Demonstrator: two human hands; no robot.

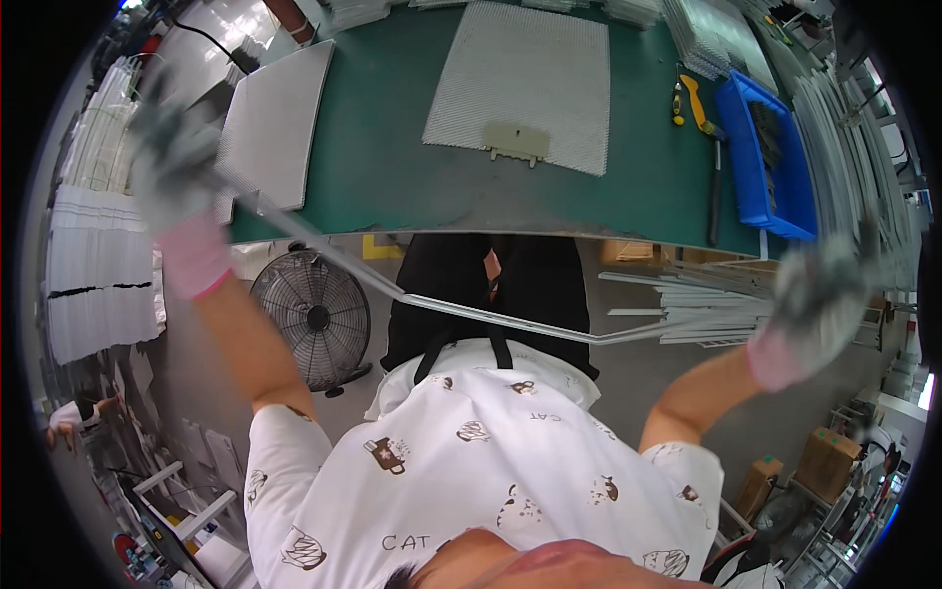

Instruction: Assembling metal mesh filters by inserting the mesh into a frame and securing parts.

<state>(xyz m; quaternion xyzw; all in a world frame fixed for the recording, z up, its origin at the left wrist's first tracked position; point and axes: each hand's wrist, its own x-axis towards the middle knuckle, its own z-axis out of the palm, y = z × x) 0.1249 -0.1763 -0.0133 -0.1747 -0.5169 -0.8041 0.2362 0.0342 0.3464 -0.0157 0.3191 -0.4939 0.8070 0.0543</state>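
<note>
A long, thin metal strip (500, 316) with bends along its length spans the space in front of my body, below the table's near edge. Its left part runs up to my left hand (182, 172), raised over the table's left side in a white glove with a pink cuff. Motion smears those fingers, but they close round the strip. On the other side, my right hand (816, 309), gloved alike and also blurred, grips the strip's right end. A mesh panel (535, 74) lies on the green table, with a flat tan toothed piece (517, 140) on its near edge.
Another mesh panel (277, 123) rests at the left of the green table (378, 137). A yellow-handled tool (694, 103) lies beside a blue bin (731, 137). White strips (706, 306) are stacked below right. A black floor fan (314, 319) stands below left.
</note>
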